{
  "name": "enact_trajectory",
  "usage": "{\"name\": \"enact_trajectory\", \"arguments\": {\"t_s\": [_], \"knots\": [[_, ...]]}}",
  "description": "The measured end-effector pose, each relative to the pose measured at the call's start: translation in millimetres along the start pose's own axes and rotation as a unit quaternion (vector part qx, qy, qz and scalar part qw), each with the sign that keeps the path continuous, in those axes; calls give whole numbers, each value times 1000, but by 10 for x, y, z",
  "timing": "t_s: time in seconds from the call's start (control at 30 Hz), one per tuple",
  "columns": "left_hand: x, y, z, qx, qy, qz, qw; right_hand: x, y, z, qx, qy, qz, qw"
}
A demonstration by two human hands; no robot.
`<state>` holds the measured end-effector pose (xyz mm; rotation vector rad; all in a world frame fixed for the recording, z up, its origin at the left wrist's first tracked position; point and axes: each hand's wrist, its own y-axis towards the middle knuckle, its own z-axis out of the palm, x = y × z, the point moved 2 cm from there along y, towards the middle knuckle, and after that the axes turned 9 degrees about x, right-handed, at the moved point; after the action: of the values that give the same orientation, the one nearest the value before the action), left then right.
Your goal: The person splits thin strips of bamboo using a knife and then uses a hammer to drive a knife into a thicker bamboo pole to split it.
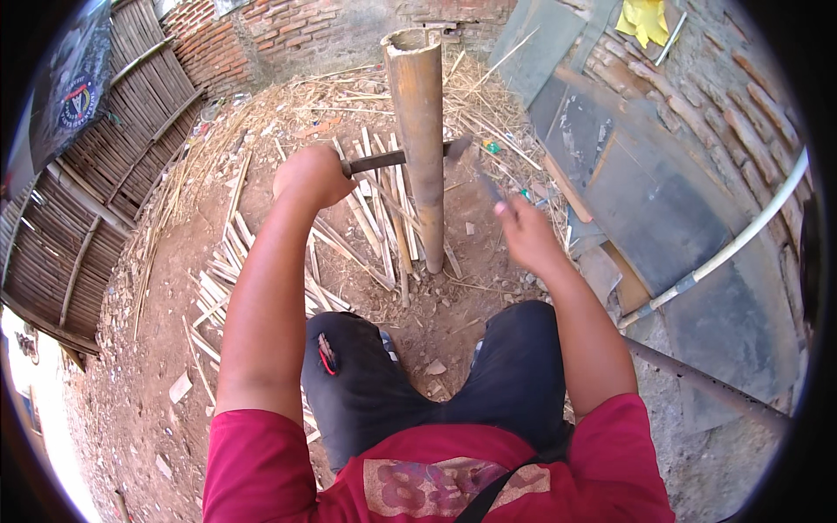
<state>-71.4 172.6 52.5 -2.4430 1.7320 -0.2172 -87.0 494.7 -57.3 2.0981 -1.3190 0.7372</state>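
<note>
An upright hollow bamboo pole (416, 131) stands on the dirt in front of my knees, its open rim at the top. My left hand (312, 176) is closed around the handle of a long dark machete (381, 161). The blade meets the pole crosswise below the rim; the pole's wall hides its middle, and a dark end shows beyond the right side. Just right of the pole, my right hand (529, 234) grips a dark narrow tool (489, 185). Motion smears its far end near the blade tip, so its kind is unclear.
Pale split bamboo strips (370, 213) lie scattered around the pole's foot and to its left. Dark sheets (658, 200) lean along the brick wall at right, with a pale pipe (741, 237) across them. A slatted bamboo wall (74, 227) stands left.
</note>
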Motion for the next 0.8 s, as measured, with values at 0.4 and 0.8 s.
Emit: {"name": "enact_trajectory", "arguments": {"t_s": [0.4,0.8], "knots": [[164,-60,111,-26,-21,-23,999,296,112,-240,-205,151,-52,966],[246,-64,114,-20,-32,-39,999,459,265,-573,-182,169,-36,968]]}}
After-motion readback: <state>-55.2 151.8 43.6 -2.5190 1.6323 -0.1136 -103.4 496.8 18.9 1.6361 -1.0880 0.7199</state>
